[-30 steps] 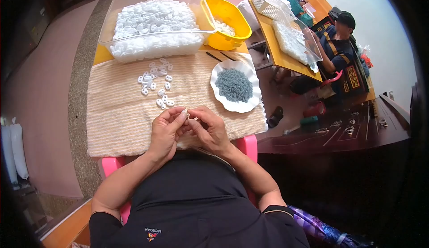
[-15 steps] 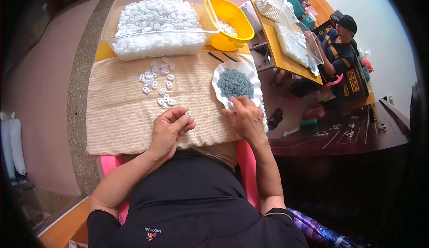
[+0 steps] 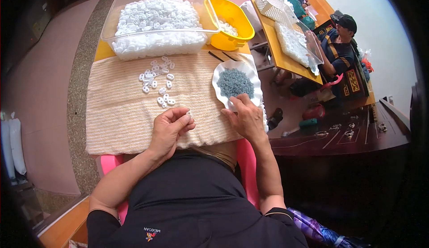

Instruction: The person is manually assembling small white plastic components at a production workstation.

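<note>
My left hand [image 3: 172,125] pinches a small white plastic piece [image 3: 189,113] between thumb and fingertips, just above the towel's near part. Like it, several white oval pieces with two holes [image 3: 154,74] lie loose on the towel, beyond that hand. My right hand [image 3: 246,116] reaches over the near rim of a white scalloped plate [image 3: 218,80]. Its fingers curl down close together beside a heap of small blue-grey pieces [image 3: 234,82]. Whatever those fingertips hold, if anything, is hidden beneath them.
A striped beige towel [image 3: 116,114] covers the table. At its far side stand a clear bin [image 3: 156,35] full of white pieces and a yellow tub [image 3: 237,40]. Two black strips [image 3: 215,56] lie by the plate. A person [image 3: 337,47] sits at another table [image 3: 290,65] to the right.
Almost nothing differs. Both hands stay in place, with only a slight shift of the right fingers at the plate's near edge.
</note>
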A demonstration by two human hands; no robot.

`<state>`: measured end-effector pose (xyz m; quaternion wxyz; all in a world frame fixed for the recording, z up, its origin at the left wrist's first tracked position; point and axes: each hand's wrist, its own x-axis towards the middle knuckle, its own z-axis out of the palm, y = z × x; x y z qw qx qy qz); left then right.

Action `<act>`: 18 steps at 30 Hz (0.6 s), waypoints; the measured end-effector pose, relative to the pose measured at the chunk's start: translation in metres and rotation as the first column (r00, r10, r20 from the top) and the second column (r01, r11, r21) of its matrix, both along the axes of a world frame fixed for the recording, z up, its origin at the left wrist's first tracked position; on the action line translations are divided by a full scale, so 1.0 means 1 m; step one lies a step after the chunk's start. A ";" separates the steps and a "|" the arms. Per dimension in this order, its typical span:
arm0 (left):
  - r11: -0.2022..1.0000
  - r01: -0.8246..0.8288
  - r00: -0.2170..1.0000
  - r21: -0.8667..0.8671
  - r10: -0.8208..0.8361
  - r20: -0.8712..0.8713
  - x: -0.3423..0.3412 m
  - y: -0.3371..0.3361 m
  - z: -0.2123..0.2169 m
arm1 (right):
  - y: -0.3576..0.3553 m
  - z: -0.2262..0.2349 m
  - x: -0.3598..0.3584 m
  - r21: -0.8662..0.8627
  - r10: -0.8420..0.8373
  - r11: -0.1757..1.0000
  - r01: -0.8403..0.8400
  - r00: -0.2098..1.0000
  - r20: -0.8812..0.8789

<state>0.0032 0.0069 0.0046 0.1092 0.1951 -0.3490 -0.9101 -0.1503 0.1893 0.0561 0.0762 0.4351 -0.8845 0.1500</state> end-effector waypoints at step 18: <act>1.000 0.002 1.000 -0.007 -0.002 0.000 0.000 0.001 -0.001 | 0.010 0.005 -0.006 0.048 0.002 0.999 -0.006 0.996 0.091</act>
